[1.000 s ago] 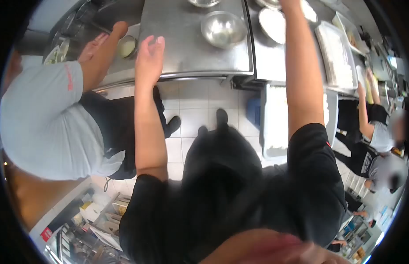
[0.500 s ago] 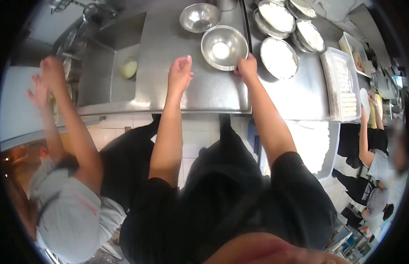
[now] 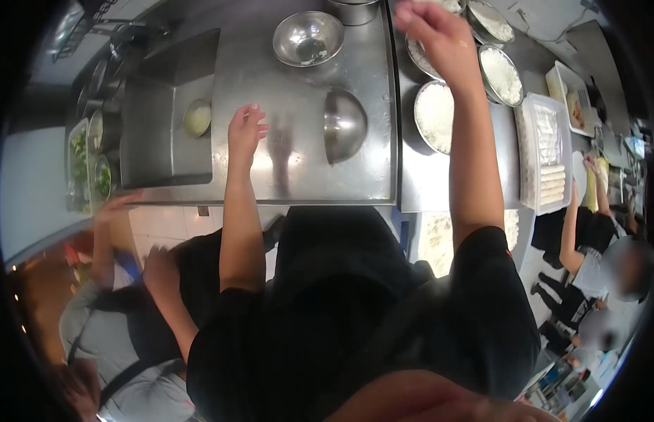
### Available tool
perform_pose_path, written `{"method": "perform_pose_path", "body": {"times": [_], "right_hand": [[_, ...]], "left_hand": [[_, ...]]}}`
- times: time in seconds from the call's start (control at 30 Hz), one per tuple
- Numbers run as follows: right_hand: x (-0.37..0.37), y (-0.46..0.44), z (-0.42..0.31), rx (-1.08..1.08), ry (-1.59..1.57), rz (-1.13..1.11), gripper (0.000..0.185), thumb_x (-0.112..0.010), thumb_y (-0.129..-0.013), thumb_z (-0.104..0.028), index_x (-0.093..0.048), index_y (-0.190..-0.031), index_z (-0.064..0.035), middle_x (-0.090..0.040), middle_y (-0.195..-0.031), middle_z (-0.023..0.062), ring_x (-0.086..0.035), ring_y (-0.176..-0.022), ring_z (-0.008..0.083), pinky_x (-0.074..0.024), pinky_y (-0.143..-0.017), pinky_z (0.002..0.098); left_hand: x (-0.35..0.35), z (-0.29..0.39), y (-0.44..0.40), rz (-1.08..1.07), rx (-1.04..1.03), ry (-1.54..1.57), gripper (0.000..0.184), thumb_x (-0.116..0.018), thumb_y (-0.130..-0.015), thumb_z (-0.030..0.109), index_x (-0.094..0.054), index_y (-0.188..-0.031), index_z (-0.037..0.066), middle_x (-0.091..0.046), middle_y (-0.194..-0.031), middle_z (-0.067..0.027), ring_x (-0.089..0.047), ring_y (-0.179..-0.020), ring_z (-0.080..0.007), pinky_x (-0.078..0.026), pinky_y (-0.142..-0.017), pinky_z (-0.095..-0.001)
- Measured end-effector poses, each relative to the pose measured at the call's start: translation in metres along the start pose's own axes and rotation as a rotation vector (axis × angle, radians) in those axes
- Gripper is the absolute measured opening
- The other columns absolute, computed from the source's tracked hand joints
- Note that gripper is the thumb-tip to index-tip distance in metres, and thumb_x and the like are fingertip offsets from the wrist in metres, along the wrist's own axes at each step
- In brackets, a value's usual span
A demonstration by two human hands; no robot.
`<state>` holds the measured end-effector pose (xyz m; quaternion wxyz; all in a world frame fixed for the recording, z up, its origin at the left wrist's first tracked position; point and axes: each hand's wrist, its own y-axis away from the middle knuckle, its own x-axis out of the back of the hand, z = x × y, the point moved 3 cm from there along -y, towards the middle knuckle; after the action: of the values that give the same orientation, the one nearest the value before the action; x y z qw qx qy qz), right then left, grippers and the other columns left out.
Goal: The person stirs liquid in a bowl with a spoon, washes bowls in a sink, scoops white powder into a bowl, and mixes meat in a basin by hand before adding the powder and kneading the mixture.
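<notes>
My left hand hovers over the steel counter left of the tipped bowl, its fingers loosely bent and apart, holding nothing. A shiny metal bowl rests tipped on the counter, its rounded outside to the right; neither hand touches it. My right hand is raised above the bowls at the back right, fingers loosely bent, with nothing visible in them. It partly covers a bowl of white food. Just below it stands another bowl of white food, partly hidden by my forearm. A second metal bowl stands upright farther back.
A sink with a small bowl in it lies left. A plastic container of pale rolls is at right. A grey tub sits below the counter. A co-worker stands close on my left; other people are farther right.
My right hand has let go of the metal bowl and risen to the back right. That bowl went from upright to tipped. My left hand moved left. The co-worker's arms came down.
</notes>
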<state>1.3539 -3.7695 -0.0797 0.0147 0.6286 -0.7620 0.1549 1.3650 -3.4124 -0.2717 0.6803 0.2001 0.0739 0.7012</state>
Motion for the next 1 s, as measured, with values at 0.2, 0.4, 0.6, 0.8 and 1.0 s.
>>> {"method": "perform_pose_path", "body": {"times": [0.2, 0.4, 0.6, 0.8, 1.0], "right_hand": [[-0.057, 0.139, 0.126, -0.606, 0.068, -0.101, 0.076, -0.071, -0.082, -0.050, -0.046, -0.135, -0.0012, -0.058, -0.117, 0.0167, -0.062, -0.087, 0.0181, -0.0505, -0.071, 0.0291], [-0.181, 0.111, 0.149, -0.866, -0.235, 0.268, 0.114, -0.070, -0.071, -0.066, -0.017, -0.149, -0.0014, -0.043, -0.138, 0.0237, -0.054, -0.114, 0.0344, -0.0511, -0.084, 0.0489], [-0.220, 0.073, 0.143, -0.757, -0.435, 0.258, 0.091, -0.060, -0.085, -0.038, -0.007, -0.151, -0.0046, -0.030, -0.145, 0.0242, -0.055, -0.111, 0.0455, -0.0567, -0.077, 0.0532], [-0.239, -0.026, 0.150, -0.635, -0.222, 0.087, 0.108, -0.056, -0.081, -0.068, -0.004, -0.152, -0.0056, -0.016, -0.153, 0.0270, -0.034, -0.132, 0.0476, -0.0389, -0.096, 0.0618], [-0.292, -0.124, 0.247, -0.473, 0.374, -0.184, 0.049, -0.074, -0.075, -0.028, -0.058, -0.108, 0.0039, -0.066, -0.086, 0.0157, -0.065, -0.081, 0.0249, -0.0521, -0.065, 0.0410]], "left_hand": [[-0.015, 0.014, -0.086, -0.141, -0.094, -0.034, 0.058, -0.062, -0.090, 0.048, -0.053, -0.121, 0.000, -0.062, -0.101, -0.0106, -0.060, -0.084, -0.0146, -0.050, -0.069, -0.0284], [-0.118, 0.013, -0.236, -0.700, 0.028, -0.164, 0.021, -0.063, -0.080, 0.019, -0.067, -0.090, 0.001, -0.067, -0.082, -0.0105, -0.065, -0.071, -0.0215, -0.053, -0.062, -0.0378], [0.041, 0.004, -0.212, -0.231, 0.113, 0.198, 0.034, -0.051, -0.078, 0.002, -0.059, -0.108, -0.012, -0.067, -0.088, -0.0239, -0.069, -0.064, -0.0302, -0.057, -0.046, -0.0353], [0.220, -0.096, -0.204, 0.204, 0.169, 0.447, 0.032, -0.049, -0.094, 0.019, -0.050, -0.115, -0.006, -0.063, -0.087, -0.0171, -0.067, -0.062, -0.0276, -0.057, -0.049, -0.0336], [0.294, -0.131, -0.214, 0.128, 0.584, -0.138, 0.058, -0.041, -0.098, 0.050, -0.061, -0.098, -0.004, -0.066, -0.082, -0.0185, -0.068, -0.069, -0.0289, -0.057, -0.059, -0.0385]]}}
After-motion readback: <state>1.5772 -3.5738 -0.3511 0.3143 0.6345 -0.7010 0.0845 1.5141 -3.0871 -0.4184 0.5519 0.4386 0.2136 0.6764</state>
